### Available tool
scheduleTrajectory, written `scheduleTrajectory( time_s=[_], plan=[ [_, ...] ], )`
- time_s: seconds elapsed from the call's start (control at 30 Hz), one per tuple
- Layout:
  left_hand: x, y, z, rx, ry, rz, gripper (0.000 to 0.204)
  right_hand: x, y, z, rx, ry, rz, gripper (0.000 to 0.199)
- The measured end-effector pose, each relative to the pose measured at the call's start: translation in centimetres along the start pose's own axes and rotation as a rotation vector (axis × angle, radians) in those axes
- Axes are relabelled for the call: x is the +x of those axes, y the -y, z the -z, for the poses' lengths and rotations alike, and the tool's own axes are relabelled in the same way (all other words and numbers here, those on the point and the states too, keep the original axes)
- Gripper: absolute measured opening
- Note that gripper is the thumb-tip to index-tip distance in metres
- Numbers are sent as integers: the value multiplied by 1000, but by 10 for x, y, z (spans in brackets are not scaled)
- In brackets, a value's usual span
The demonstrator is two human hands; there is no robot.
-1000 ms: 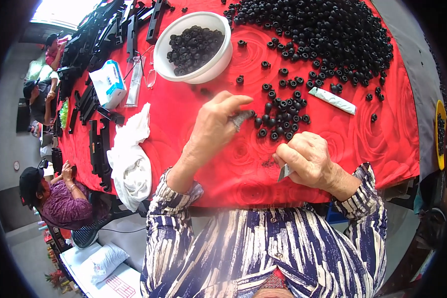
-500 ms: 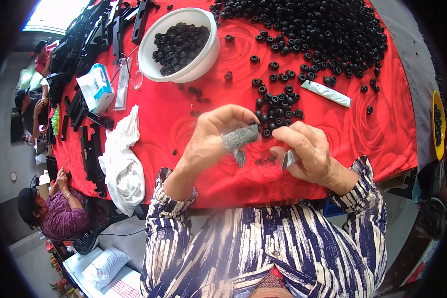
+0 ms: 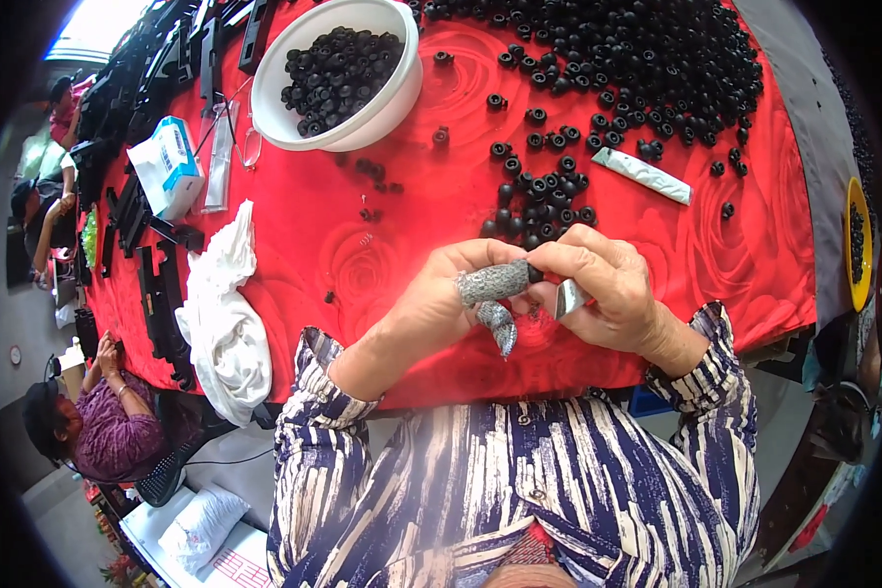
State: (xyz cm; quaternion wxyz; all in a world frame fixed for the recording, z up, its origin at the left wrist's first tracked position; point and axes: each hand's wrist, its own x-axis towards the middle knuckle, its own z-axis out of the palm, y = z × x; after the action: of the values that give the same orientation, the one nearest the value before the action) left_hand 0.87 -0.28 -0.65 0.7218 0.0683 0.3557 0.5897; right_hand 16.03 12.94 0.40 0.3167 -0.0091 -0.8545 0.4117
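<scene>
My left hand [image 3: 431,302] is closed around a small round black part [image 3: 534,273], one finger wrapped in speckled grey cloth [image 3: 492,283] with a loose end hanging down. Against that part press the fingertips of my right hand [image 3: 614,292]. A small flat silvery blade-like piece [image 3: 570,297] is gripped in the right hand; its exact kind does not show. Just beyond the hands lies a loose cluster of similar black parts [image 3: 544,196], and a large heap of them [image 3: 647,69] spreads behind it on the red tablecloth [image 3: 363,265].
A white bowl [image 3: 387,125] holds more black parts. To its left are a blue-and-white box [image 3: 171,167], long black pieces [image 3: 162,304] and a white cloth [image 3: 223,323]. A pale tube [image 3: 642,176] lies right. Another person [image 3: 118,421] sits at the left.
My hands have come together, the left moving right, and the right fingertips now meet the black part. The whole view has shifted slightly, moving the bowl and cloth leftward in it.
</scene>
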Motion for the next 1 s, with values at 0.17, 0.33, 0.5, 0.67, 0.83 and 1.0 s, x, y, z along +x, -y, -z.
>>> scheduleTrajectory(
  time_s=[0.17,0.33,0.5,0.67,0.83,1.0],
  plan=[
    [-1,-1,0,77,17,17,21,-3,-6,2,68,68,-78,23],
    [-3,4,-4,79,17,-26,22,0,-2,2,88,73,-67,26],
    [-4,1,-2,150,18,0,22,-1,-5,2,71,77,-48,28],
    [-4,-6,1,62,141,206,21,1,-3,5,251,157,-94,26],
    [-2,-1,1,22,154,185,20,0,-3,7,312,149,-132,26],
    [-2,11,3,-104,112,71,21,3,0,5,221,120,-164,29]
  ],
)
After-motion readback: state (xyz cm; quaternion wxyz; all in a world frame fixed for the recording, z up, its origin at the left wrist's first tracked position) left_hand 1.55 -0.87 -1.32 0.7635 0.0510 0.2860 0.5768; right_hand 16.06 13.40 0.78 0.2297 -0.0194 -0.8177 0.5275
